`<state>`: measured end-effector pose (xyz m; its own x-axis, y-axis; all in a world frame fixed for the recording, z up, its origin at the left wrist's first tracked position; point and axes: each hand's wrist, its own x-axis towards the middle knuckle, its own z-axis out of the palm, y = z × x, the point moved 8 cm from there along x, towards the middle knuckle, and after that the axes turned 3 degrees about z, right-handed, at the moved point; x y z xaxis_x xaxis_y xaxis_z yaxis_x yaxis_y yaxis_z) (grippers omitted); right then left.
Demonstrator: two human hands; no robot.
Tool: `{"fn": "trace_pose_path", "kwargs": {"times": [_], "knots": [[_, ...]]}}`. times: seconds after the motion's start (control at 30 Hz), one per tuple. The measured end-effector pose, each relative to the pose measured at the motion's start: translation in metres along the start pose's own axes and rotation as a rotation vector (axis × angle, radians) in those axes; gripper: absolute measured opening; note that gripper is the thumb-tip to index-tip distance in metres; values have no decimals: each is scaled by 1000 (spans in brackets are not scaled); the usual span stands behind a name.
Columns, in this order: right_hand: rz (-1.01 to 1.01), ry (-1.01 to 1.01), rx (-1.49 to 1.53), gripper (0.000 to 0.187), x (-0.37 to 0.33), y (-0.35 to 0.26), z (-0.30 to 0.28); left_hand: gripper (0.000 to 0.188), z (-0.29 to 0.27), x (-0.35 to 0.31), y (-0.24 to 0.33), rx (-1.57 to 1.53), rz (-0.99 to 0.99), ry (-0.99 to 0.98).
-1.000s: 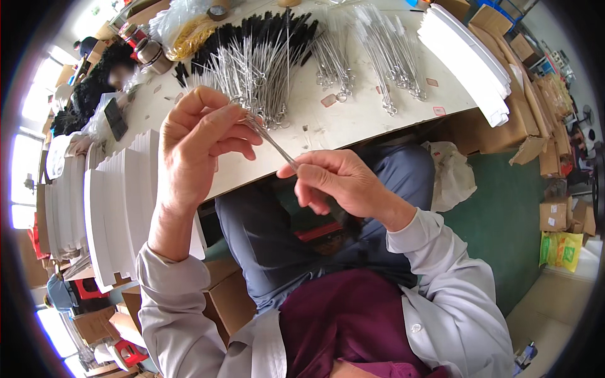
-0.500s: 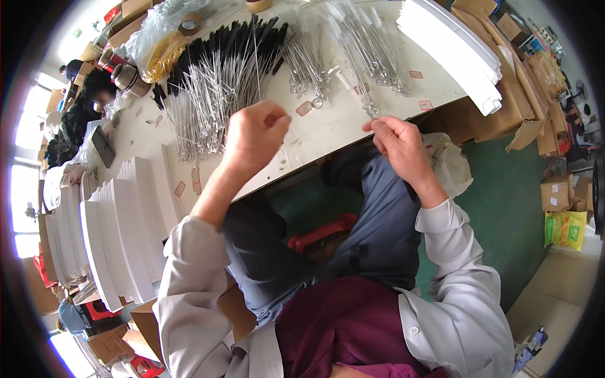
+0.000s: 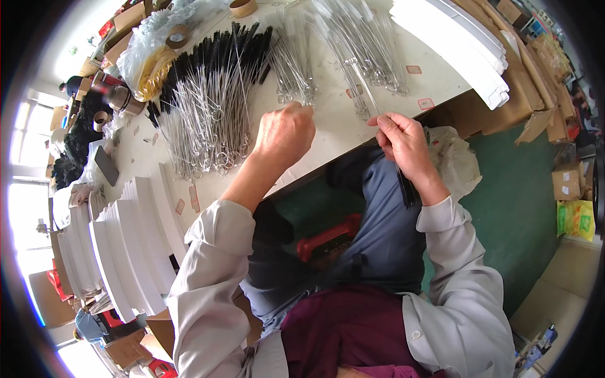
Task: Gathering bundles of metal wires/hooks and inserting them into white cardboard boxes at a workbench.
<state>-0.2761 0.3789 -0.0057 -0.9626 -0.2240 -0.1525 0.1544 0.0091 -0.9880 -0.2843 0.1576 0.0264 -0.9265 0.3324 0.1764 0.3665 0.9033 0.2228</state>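
Note:
My right hand (image 3: 403, 138) is closed in a pinch on a thin wire-handled brush (image 3: 407, 192). The brush's wire stem and loop end reach up over the table, and its black bristles hang below my palm. My left hand (image 3: 285, 135) is curled at the table's near part, fingertips pressed together by the ring ends of a bundle of pale-bristled wire brushes (image 3: 293, 63). Whatever those fingers hold is hidden. A large heap of black-bristled wire brushes (image 3: 211, 113) lies to the left of it. More pale brushes (image 3: 365, 44) lie beyond my right hand.
Folded white card strips (image 3: 129, 239) stand at the left, and more white strips (image 3: 454, 44) lie at the right. Small red-edged labels (image 3: 426, 103) are scattered on the white table (image 3: 340, 135). Tape rolls (image 3: 242, 7) sit at the back; a plastic bag (image 3: 454, 160) hangs at the right edge.
My left hand has moved right, toward the pale brushes' ring ends. My right hand has turned slightly; the brush's black bristles now show beneath it and its wire stem above.

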Motion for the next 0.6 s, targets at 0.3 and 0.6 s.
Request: {"fn": "trace_pose_path", "kwargs": {"times": [0.3,0.6], "knots": [[82,-63,75,31,9,-10,-1,26,-49,34,-25,-176,-174,171],[104,-137,100,29,7,-20,13,20,-6,67,-13,1,-114,-22]]}}
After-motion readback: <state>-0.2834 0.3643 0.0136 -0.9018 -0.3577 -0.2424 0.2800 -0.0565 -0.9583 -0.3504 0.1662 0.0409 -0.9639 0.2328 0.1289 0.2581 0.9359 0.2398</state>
